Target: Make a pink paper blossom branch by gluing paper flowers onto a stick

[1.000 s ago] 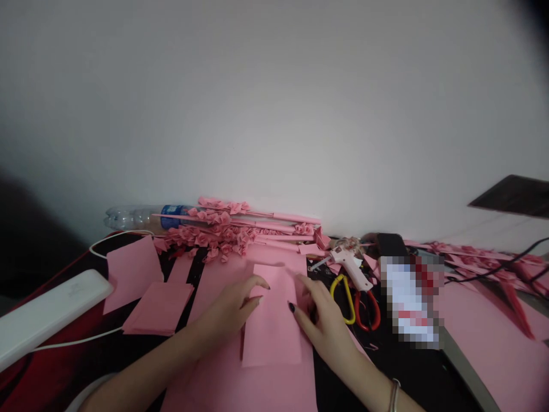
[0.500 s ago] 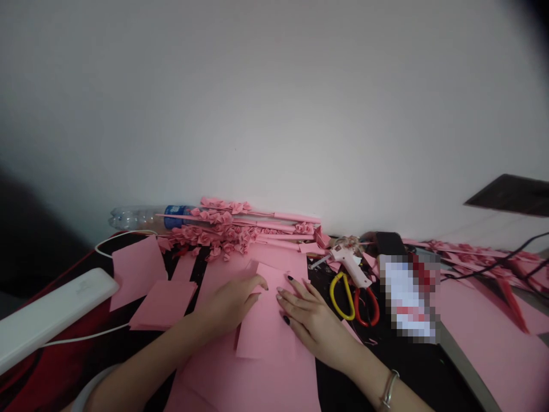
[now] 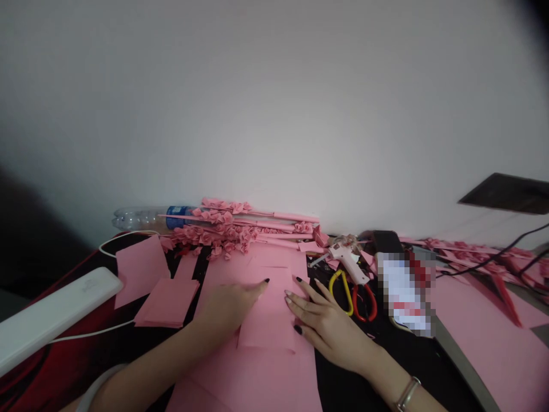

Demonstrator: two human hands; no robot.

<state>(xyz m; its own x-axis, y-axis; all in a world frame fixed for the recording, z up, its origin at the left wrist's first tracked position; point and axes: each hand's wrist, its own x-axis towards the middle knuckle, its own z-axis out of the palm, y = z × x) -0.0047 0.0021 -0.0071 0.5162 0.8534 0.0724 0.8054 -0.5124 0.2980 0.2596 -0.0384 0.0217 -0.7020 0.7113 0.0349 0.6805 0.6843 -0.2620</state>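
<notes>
Keeping a small pink sheet (image 3: 269, 326) flat atop larger pink paper (image 3: 268, 383), with the right hand (image 3: 332, 329) spread, gripping nothing, and the left hand (image 3: 227, 306) at the opposite edge in a grip too hidden to tell, seemingly against slipping.

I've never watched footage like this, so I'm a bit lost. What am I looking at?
There is no machine here, just a person's bare hands, seen by a camera worn on the head, looking forward and down. The left hand is at the left side of a small pink paper; the right hand spreads its fingers at the right side. Beneath is a larger pink sheet. Around them lie paper flowers, a clear bottle, a glue gun and a stack of pink squares.
</notes>
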